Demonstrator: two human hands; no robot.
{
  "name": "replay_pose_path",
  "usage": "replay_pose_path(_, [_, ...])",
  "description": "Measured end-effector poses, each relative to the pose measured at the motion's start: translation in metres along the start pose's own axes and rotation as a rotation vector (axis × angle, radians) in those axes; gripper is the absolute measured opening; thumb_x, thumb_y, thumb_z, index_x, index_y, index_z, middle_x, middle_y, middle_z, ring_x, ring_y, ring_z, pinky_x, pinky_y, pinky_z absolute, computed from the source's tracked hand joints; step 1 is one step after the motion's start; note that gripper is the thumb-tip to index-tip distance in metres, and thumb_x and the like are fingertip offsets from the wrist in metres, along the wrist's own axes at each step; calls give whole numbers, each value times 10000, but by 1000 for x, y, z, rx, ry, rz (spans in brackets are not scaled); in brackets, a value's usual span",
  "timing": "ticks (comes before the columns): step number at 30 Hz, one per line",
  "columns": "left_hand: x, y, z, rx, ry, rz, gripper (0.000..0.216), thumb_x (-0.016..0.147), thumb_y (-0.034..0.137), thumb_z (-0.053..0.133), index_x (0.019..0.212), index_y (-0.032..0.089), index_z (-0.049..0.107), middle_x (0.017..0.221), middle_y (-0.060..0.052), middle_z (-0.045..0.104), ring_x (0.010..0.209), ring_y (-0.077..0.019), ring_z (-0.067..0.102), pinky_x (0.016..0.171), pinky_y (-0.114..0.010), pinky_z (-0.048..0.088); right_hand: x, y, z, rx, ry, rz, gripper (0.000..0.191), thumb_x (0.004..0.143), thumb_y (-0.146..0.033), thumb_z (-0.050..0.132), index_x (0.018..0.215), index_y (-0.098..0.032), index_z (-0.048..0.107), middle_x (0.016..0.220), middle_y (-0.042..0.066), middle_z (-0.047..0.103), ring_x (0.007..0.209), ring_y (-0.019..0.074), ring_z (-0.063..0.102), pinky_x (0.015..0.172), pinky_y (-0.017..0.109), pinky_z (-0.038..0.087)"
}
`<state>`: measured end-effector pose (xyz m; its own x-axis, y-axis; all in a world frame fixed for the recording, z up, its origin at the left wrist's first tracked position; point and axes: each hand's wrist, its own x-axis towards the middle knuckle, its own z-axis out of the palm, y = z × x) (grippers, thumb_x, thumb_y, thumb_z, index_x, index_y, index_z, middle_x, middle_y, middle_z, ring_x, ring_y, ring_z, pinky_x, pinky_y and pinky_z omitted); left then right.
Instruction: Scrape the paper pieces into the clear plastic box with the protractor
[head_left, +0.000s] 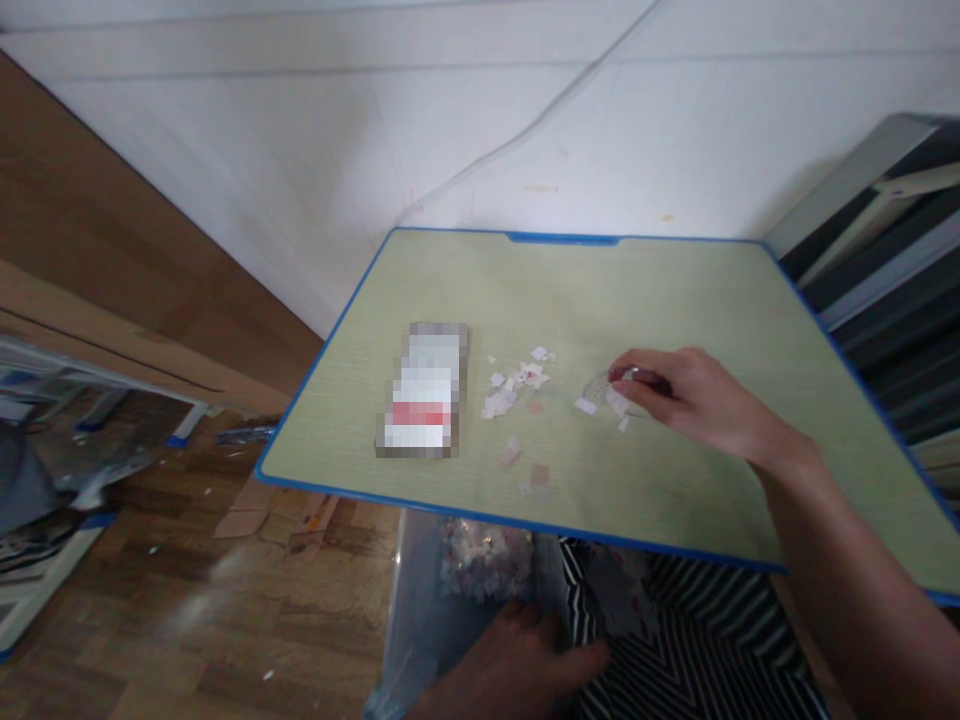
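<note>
My right hand is closed on a small dark reddish object with a shiny part, held just above the table. Its kind is mostly hidden by the fingers. Under and beside the fingertips lies a clear, dotted, curved piece with white paper scraps around it. A loose pile of torn paper bits is left of that hand. Below the table's front edge, my left hand reaches over a translucent plastic bin, thumb apart from the fingers, somewhat blurred. Near its fingertips is a heap of small pale pieces.
A pixelated phone-like slab lies on the left of the pale green, blue-edged table. Behind it stands a white wall with a cable. Striped cloth covers my lap. Cardboard lies on the wooden floor; a folded metal frame leans right.
</note>
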<state>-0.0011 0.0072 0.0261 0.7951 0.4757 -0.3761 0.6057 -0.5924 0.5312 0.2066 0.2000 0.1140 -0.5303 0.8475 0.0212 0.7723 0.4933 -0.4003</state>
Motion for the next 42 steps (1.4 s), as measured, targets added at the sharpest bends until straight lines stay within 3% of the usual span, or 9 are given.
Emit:
replay_pose_path(8, [3, -1, -2, 20, -59, -9, 446, 938, 227, 586, 1347, 246, 412, 1020, -95, 639, 919, -272, 627, 759, -359, 511, 24, -7, 10, 50, 11, -139, 228, 854, -265, 446, 831, -146, 638, 539, -2, 554, 445, 93, 426, 497, 244, 263])
replay_pose_path(16, [2, 0, -2, 26, -19, -17, 393, 975, 241, 553, 1344, 264, 420, 1021, -95, 641, 918, -267, 629, 763, -378, 518, 4, 22, -2, 121, -49, -87, 237, 853, -339, 474, 797, -165, 626, 530, -1, 555, 436, 95, 428, 473, 246, 281])
replay_pose_path(28, [2, 2, -3, 4, -68, -20, 438, 945, 235, 595, 1349, 251, 427, 1045, -105, 637, 943, -280, 627, 775, -384, 513, 4, 25, 3, 67, -122, -133, 248, 871, -325, 470, 803, -159, 641, 528, -4, 554, 443, 96, 459, 478, 240, 283])
replay_pose_path(33, [2, 1, -1, 3, -71, -12, 423, 943, 219, 585, 1339, 245, 438, 1031, -100, 642, 926, -274, 630, 766, -376, 515, 8, 3, 24, -130, 56, -250, 275, 920, -264, 412, 926, -172, 672, 624, 42, 660, 510, 126, 530, 525, 259, 301])
replay_pose_path(37, [0, 1, -2, -5, -35, -24, 453, 935, 214, 598, 1353, 256, 426, 1053, -97, 634, 960, -277, 616, 775, -370, 506, 7, -7, 31, -192, 106, -435, 312, 955, -278, 382, 938, -183, 679, 624, 43, 678, 531, 141, 559, 555, 269, 324])
replay_pose_path(42, [-3, 3, -2, -23, -6, -36, 466, 904, 204, 635, 1330, 269, 458, 1005, -78, 641, 917, -262, 622, 746, -336, 501, 4, 2, 24, -70, 221, -410, 282, 939, -268, 432, 904, -122, 671, 568, 43, 629, 476, 119, 522, 506, 252, 310])
